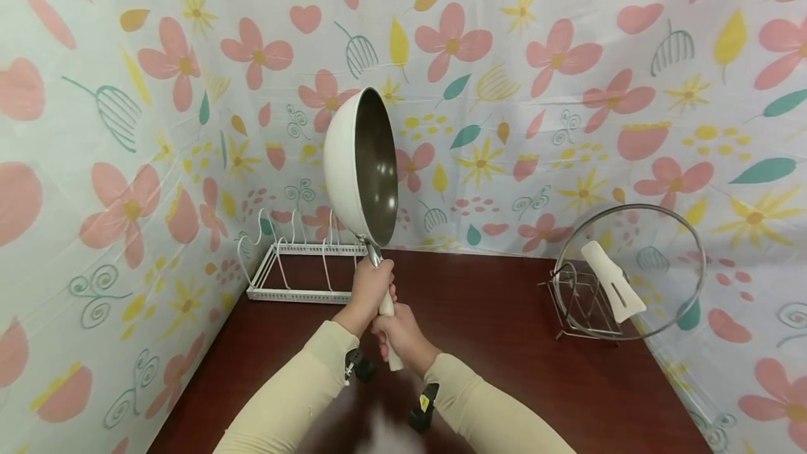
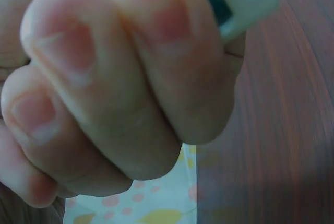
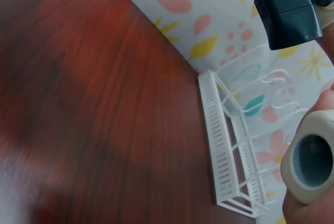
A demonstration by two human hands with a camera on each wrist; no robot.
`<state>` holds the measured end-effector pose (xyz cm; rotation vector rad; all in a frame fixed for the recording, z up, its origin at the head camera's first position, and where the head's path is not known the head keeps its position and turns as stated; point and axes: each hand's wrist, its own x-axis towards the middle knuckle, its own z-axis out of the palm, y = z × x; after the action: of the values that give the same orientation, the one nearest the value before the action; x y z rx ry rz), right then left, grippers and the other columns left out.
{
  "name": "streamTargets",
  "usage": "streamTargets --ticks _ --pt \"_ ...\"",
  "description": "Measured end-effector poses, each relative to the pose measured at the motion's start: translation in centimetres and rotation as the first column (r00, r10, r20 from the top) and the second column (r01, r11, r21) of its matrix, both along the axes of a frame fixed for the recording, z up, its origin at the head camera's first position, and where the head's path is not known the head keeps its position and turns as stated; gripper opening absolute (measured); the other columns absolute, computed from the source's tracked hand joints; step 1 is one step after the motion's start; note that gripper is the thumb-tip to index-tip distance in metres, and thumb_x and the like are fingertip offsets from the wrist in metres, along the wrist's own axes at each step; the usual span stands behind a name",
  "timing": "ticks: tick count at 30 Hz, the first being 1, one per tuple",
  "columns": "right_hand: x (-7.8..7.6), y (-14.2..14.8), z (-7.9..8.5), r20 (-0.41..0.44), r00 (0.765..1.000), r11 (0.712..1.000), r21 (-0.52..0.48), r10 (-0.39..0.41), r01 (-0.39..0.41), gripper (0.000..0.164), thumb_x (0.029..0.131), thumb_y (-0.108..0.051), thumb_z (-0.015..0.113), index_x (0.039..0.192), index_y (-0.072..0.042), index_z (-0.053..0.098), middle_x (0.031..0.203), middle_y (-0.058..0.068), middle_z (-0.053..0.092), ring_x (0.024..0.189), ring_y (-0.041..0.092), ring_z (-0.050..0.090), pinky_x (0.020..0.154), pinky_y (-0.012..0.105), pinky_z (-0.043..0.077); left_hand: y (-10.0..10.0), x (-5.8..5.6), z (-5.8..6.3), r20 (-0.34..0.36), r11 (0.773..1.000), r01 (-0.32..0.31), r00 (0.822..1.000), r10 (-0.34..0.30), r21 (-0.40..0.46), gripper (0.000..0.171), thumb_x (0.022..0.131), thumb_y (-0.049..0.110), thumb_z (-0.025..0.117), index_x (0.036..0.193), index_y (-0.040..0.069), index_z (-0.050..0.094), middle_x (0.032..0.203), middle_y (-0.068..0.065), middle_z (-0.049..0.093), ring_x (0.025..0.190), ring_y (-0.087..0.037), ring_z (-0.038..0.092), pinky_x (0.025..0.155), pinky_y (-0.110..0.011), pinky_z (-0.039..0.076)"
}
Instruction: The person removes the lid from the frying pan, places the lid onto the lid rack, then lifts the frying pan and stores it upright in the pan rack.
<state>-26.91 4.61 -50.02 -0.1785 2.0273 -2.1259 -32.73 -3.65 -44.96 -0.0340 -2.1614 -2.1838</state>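
A white wok [image 1: 343,167] with a dark inside is held up on end over the table, its opening turned to the right. Both hands grip its cream handle [image 1: 395,359], one behind the other. My left hand [image 1: 372,286] has the part nearest the metal neck [image 1: 375,252]. Lower down, my right hand [image 1: 403,333] wraps the handle close to its end. Curled left fingers [image 2: 115,88] fill the left wrist view and hide much of the handle. The handle's hollow end [image 3: 313,162] shows in the right wrist view.
A white wire rack [image 1: 299,295] stands at the back left of the dark red table [image 1: 479,314]. At the right, a glass lid [image 1: 696,240] with a white grip leans upright in a metal wire stand [image 1: 589,333]. Flowered sheeting [image 1: 454,90] lines the back and sides.
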Motion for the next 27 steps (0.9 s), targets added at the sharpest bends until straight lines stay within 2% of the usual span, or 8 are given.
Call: streamTargets --ticks 9,14,20,27 --pt "-0.3 -1.9 0.1 0.003 1.0 0.999 -0.04 0.025 -0.025 0.013 0.073 0.0 0.054 0.065 -0.008 0.048 0.047 -0.001 0.044 0.031 0.012 0.045 0.032 0.029 0.04 -1.8 -0.2 0.5 0.017 1.0 -0.013 1.0 0.013 -0.021 0.01 0.092 0.015 0.05 0.087 0.008 0.046 0.051 -0.001 0.046 0.036 -0.015 0.047 0.039 -0.031 0.045" --pt "-0.6 -3.1 0.1 0.002 0.999 0.996 -0.072 0.046 -0.046 0.012 0.073 0.001 0.053 0.066 -0.008 0.047 0.048 -0.001 0.043 0.032 0.012 0.045 0.033 0.029 0.04 -2.8 -0.4 0.5 -0.002 0.998 -0.035 0.999 0.035 -0.054 0.011 0.091 0.016 0.052 0.089 0.006 0.048 0.05 -0.002 0.048 0.035 -0.015 0.048 0.038 -0.031 0.045" --pt "-1.0 -4.5 0.1 0.001 0.998 0.992 -0.114 0.063 -0.062 0.012 0.073 0.001 0.053 0.065 -0.007 0.047 0.047 0.0 0.043 0.031 0.012 0.044 0.032 0.03 0.039 -4.2 -0.5 1.0 -0.029 0.996 -0.039 0.999 0.037 -0.078 0.012 0.092 0.015 0.052 0.085 0.006 0.05 0.05 -0.004 0.049 0.035 -0.017 0.049 0.038 -0.031 0.045" --pt "-1.3 -6.2 -0.2 -0.014 0.997 0.987 -0.143 0.074 -0.075 0.014 0.073 0.002 0.052 0.063 -0.006 0.047 0.047 0.0 0.043 0.031 0.013 0.044 0.032 0.031 0.039 -5.6 -0.5 1.0 -0.035 0.989 -0.08 0.996 0.077 -0.121 0.012 0.091 0.014 0.052 0.08 0.009 0.048 0.05 -0.002 0.048 0.039 -0.018 0.05 0.04 -0.029 0.045"
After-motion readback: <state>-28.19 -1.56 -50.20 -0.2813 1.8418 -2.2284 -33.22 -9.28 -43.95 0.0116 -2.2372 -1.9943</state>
